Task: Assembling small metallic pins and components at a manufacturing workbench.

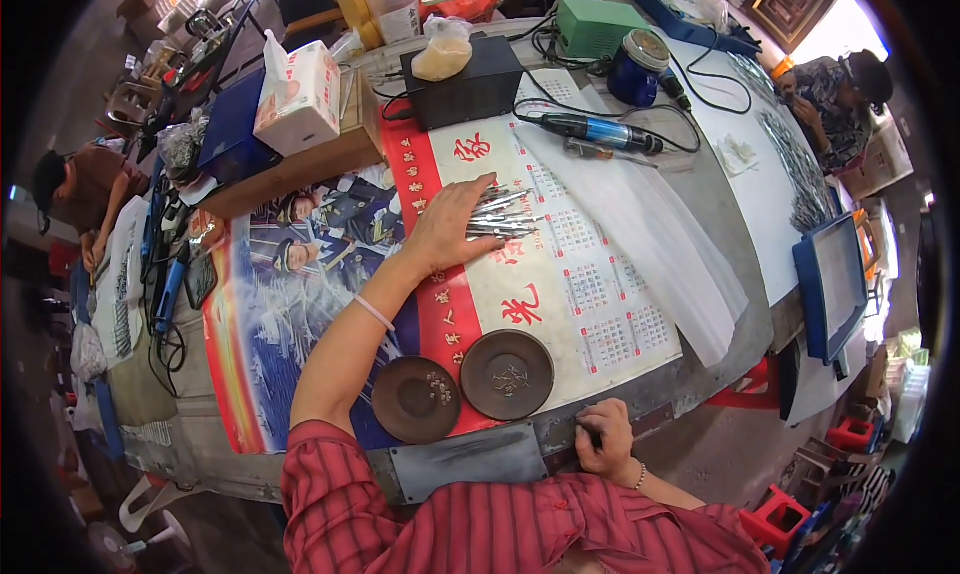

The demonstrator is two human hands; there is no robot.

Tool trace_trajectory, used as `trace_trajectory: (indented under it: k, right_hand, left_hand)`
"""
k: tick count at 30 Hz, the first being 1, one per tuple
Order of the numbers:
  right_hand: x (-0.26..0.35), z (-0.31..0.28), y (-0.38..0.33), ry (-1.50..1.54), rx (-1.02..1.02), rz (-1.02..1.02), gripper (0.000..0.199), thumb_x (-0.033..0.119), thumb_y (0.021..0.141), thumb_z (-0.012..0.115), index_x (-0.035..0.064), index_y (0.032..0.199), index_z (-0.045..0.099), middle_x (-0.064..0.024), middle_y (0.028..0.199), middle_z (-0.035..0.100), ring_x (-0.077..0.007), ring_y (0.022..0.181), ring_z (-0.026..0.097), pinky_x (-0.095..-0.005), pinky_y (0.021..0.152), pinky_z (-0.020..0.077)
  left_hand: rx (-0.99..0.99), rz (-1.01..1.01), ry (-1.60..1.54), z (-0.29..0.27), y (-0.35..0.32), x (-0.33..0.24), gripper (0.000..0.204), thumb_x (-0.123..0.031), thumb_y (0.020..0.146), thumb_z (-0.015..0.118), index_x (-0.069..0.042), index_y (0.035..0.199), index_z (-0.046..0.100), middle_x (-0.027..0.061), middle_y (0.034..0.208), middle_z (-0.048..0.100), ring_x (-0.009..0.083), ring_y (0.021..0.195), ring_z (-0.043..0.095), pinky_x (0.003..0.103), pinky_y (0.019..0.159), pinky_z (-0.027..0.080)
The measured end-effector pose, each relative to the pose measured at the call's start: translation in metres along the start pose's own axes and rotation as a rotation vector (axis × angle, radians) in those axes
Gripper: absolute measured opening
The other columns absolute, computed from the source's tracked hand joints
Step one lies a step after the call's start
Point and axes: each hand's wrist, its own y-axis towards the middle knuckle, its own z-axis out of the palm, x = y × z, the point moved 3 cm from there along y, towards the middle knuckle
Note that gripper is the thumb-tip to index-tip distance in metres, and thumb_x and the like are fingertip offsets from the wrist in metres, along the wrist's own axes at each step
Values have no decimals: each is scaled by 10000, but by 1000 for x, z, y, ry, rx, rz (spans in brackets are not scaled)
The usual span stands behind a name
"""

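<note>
My left hand [445, 224] reaches forward onto the printed calendar sheet [500, 294]. Its thumb and fingers lie around a pile of thin silver metal sticks [505, 214], whose ends stick out to the right. At the table's front edge, my right hand [608, 439] rests with curled fingers. Something dark shows at its fingers, too small to name. Between the two hands stand two round brown dishes: the left dish [400, 419] holds small pale bits, and the right dish [480, 399] holds small thin pieces.
Behind the calendar stand a black box [465, 84], a green box [600, 26] and a blue jar [638, 69]. A blue handheld tool [600, 132] lies by a translucent sheet [660, 234]. Tissues [300, 94] stand back left. Other people work at left [85, 194] and right [845, 109].
</note>
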Motion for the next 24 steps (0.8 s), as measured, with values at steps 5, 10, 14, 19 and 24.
trace_trajectory:
  k: [5,10,14,19,24]
  right_hand:
    - [1,0,-2,-6,5,7,257,-15,719,655,46,942,543,-88,890,617,-265,760,582,-401,762,437]
    - [1,-1,-2,-1,-2,24,244,-21,718,649,37,933,549,-89,884,616,-267,768,581,-401,772,437]
    - [2,-2,-1,-2,-23,21,218,-28,716,647,33,907,560,-92,866,614,-265,762,580,-391,759,436]
    - [4,-1,1,-3,-17,14,199,-22,723,653,26,896,566,-98,863,614,-270,760,579,-382,751,434]
    - [5,-2,0,-16,-20,3,202,-20,722,657,21,899,568,-102,862,619,-275,773,587,-379,752,439]
  left_hand:
    - [21,-15,-78,4,-17,-17,857,-281,666,791,-28,1375,382,195,1226,532,363,1118,506,428,999,390]
    - [102,-30,-120,6,-38,-40,772,-206,676,776,-46,1339,414,182,1254,514,352,1154,489,431,1009,375]
    - [26,16,-96,4,-53,-59,629,-163,694,753,-109,1263,491,197,1227,501,369,1156,476,472,1009,348]
    - [9,67,135,-1,-64,-64,264,-131,713,731,-74,939,605,158,1123,515,341,1144,477,454,971,354]
    - [36,56,216,1,-62,-74,214,-71,715,711,-45,891,592,127,1043,536,313,1068,507,428,917,373]
